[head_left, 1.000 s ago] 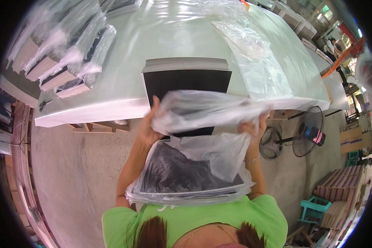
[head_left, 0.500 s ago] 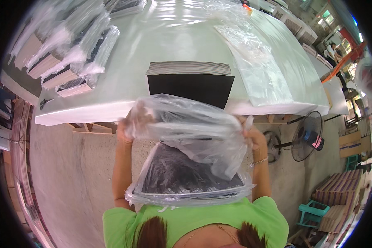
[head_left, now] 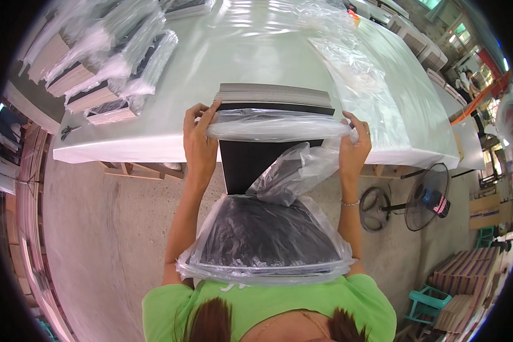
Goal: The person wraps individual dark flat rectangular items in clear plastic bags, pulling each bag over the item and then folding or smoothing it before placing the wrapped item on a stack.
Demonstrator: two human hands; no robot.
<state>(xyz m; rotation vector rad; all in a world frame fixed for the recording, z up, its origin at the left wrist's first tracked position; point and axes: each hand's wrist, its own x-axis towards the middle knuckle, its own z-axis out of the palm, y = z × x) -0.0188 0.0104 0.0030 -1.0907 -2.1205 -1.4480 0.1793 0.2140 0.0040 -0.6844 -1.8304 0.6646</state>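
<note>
A stack of black-faced boards reaches from my chest to the table, its pale layered edges at the far end on the tabletop. Clear plastic bag covers the near half of the stack; its gathered rim is stretched across the black face close to the far end. My left hand pinches that rim at the left side, fingers by the stack's corner. At the right side my right hand grips the other end of the rim. A loose fold of plastic hangs over the stack's middle, left of my right wrist.
Several plastic-wrapped board stacks lie on the table's left, with scissors near the front corner. Flat clear bags lie on the right. A fan, a green stool and stacked cardboard stand to my right.
Both hands have moved away from me, carrying the bag's rim farther over the stack. The billowing plastic is now drawn into a narrow band, and more of the black face shows beneath it.
</note>
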